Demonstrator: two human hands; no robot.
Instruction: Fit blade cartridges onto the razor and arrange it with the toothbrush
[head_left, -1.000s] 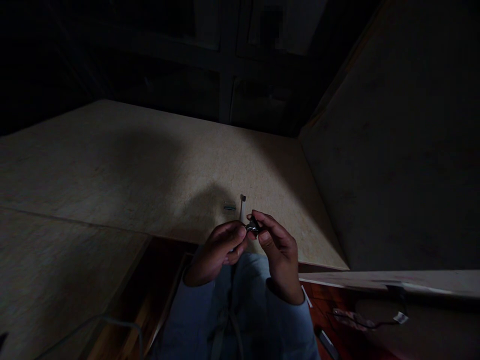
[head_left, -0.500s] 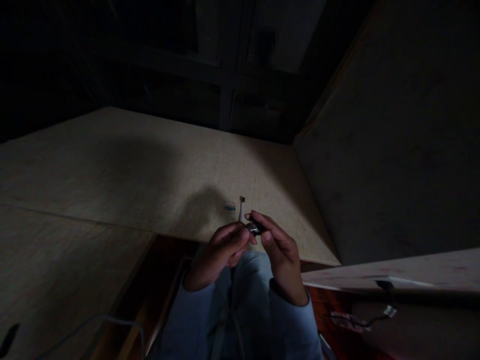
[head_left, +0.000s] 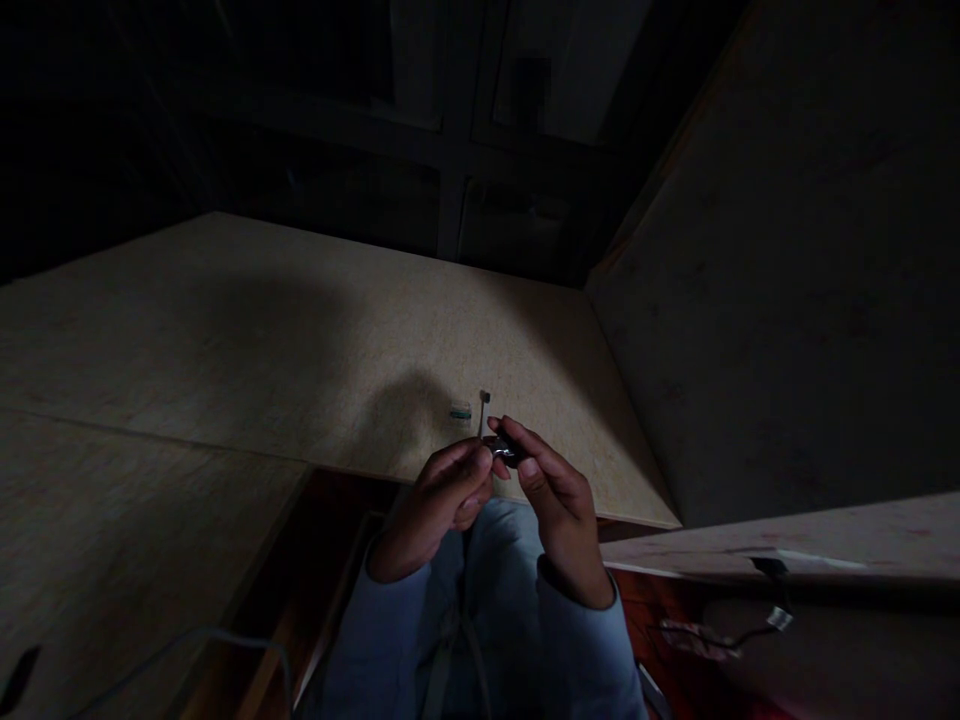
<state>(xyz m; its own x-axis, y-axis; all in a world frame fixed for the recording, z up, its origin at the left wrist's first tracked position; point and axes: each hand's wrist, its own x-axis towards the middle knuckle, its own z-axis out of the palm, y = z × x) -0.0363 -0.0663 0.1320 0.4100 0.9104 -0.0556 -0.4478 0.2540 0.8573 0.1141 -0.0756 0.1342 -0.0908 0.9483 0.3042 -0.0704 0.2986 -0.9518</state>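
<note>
Both hands meet in front of my lap, over the near edge of the table. Between them is a small dark, shiny object with a metallic glint; I cannot make out its kind. My left hand is closed, thumb and forefinger pinching its left end. My right hand holds the darker right end between thumb and fingers. Just beyond the fingers lies a thin pale stick with a dark tip, its near end hidden by my hands. Left of it sits a small clear piece with a teal strip.
The pale table spreads ahead and to the left, against a dark upright panel on the right. A grey cable curves at lower left. Down at right, a dark cord with a white tag hangs near the reddish floor.
The shiny object has turned a little between my fingers, its glint shifting. Both hands keep their grip in nearly the same place. The view has tilted slightly since the first frame.
</note>
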